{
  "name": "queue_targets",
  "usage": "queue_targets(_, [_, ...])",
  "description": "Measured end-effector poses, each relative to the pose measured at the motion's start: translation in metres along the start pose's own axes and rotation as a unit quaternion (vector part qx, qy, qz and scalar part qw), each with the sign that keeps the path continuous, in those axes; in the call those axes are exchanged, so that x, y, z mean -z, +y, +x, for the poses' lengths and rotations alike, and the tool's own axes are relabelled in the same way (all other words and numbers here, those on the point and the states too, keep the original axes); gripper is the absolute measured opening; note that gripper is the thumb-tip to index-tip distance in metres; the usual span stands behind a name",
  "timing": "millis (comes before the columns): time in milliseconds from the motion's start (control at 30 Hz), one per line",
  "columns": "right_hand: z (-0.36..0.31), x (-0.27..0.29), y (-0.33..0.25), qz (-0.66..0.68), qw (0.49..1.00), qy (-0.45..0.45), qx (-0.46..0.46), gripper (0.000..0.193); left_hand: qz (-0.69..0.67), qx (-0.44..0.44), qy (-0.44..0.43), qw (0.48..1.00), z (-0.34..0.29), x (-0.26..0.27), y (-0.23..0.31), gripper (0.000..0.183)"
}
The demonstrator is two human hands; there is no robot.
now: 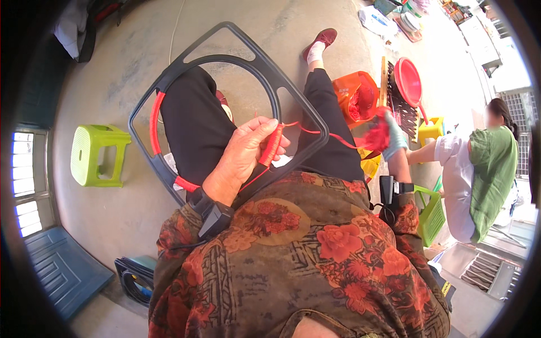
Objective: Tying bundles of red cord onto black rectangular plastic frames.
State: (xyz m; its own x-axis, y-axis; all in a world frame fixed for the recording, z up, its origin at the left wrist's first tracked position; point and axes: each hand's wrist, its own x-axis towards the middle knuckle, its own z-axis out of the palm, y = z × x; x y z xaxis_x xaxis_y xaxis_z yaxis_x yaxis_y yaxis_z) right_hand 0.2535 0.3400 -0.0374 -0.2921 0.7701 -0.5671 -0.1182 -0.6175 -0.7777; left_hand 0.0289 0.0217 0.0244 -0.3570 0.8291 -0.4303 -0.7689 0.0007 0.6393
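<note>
A black frame (275,102) with a round ring inside a rounded square lies across my lap, tilted. My left hand (239,151) is closed around the ring's right side, thumb on top, where red strip is wound in tight coils (273,145). From these coils a red strip (341,140) runs to the right. My right hand (397,138), in a light blue glove, is closed on a bunched red strip (376,135), somewhat blurred. More red wrapping covers the frame's left bar (155,125) and a short lower-left stretch (186,184).
An orange bag (345,90) with red material stands beyond my right leg, near a red basin (408,80). Green stools stand at left (100,156) and right (430,217). A person in a green top (493,174) sits at right. A blue door panel (65,270) is at lower left.
</note>
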Motion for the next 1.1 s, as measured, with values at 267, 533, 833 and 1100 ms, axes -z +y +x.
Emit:
queue_targets(267, [-0.055, -0.171, 0.051, -0.272, 0.925, -0.223, 0.146, 0.029, 0.017, 0.065, -0.061, 0.996, -0.001, -0.007, -0.002, 0.019])
queue_targets(533, [-0.092, -0.172, 0.062, 0.015, 0.846, -0.424, -0.324, 0.051, -0.012, 0.046, -0.056, 0.997, 0.002, -0.006, -0.008, 0.026])
queue_targets(833, [-0.1, -0.163, 0.032, -0.358, 0.802, -0.477, -0.02, 0.04, 0.059, -0.03, -0.012, 0.998, 0.005, 0.0, -0.01, 0.022])
queue_targets(1100, [-0.055, -0.087, 0.039, -0.304, 0.88, -0.364, -0.039, 0.034, 0.026, -0.013, -0.017, 0.999, 0.003, 0.0, -0.007, 0.022])
